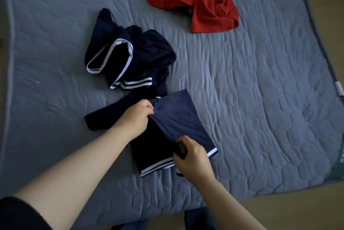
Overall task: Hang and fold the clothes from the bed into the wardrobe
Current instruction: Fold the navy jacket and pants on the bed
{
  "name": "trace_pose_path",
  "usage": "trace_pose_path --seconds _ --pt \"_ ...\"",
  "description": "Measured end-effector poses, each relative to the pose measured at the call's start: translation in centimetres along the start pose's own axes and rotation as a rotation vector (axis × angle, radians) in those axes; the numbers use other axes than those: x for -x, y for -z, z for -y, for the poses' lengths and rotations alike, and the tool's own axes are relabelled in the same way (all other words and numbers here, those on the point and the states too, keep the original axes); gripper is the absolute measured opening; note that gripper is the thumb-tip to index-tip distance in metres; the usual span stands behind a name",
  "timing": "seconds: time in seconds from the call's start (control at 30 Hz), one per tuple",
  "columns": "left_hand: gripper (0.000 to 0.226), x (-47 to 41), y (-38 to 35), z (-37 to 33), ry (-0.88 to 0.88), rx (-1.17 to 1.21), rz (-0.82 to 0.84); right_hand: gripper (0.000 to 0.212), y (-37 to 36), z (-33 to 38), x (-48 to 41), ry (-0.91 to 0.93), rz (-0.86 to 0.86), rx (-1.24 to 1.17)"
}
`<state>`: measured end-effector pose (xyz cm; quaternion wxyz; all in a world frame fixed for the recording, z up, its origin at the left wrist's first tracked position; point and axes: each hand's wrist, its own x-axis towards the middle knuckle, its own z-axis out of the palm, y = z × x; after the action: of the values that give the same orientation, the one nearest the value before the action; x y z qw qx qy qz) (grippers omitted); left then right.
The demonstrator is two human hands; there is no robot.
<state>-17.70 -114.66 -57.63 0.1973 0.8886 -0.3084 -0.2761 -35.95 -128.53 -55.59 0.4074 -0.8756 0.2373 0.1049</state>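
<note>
A navy garment with white stripes (178, 121) lies on the grey quilted bed (260, 99) near its front edge. My left hand (135, 118) grips a fold of its fabric at the upper left. My right hand (189, 153) pinches the same fold lower down, near the striped hem. The lifted flap shows a lighter blue side. A second navy garment with white trim (141, 54) lies crumpled just behind. A red garment (206, 10) lies bunched at the far right of the bed.
The bed's edge (316, 30) runs along the right, with a white tag (339, 88) on it. Wooden floor (297, 211) shows at the bottom right. No wardrobe is in view.
</note>
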Motion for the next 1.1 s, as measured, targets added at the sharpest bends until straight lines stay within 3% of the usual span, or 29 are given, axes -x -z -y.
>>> trace_pose_path --seconds 0.23,0.33,0.67,0.9,1.0,1.1 --pt "0.039 3.4 -0.8 6.0 0.108 0.089 0.036 0.016 -7.5 3.1 0.9 -0.007 0.039 0.021" --pt "0.030 4.4 -1.5 8.0 0.123 0.133 -0.017 0.017 -10.1 3.8 1.1 -0.002 0.055 0.033" --pt "0.039 5.8 -5.8 11.9 0.259 0.284 -0.193 0.020 -16.2 3.0 0.5 -0.059 0.167 0.107" --pt "0.054 6.4 -8.4 12.0 0.269 0.316 -0.205 0.042 -17.2 1.5 0.4 -0.055 0.251 0.103" --pt "0.049 7.7 -8.7 11.4 0.277 0.257 -0.207 0.032 -15.9 1.6 0.2 -0.058 0.214 0.077" --pt "0.036 8.7 -8.4 10.4 0.284 0.130 -0.305 0.015 -13.3 0.9 -0.5 -0.050 0.058 0.123"
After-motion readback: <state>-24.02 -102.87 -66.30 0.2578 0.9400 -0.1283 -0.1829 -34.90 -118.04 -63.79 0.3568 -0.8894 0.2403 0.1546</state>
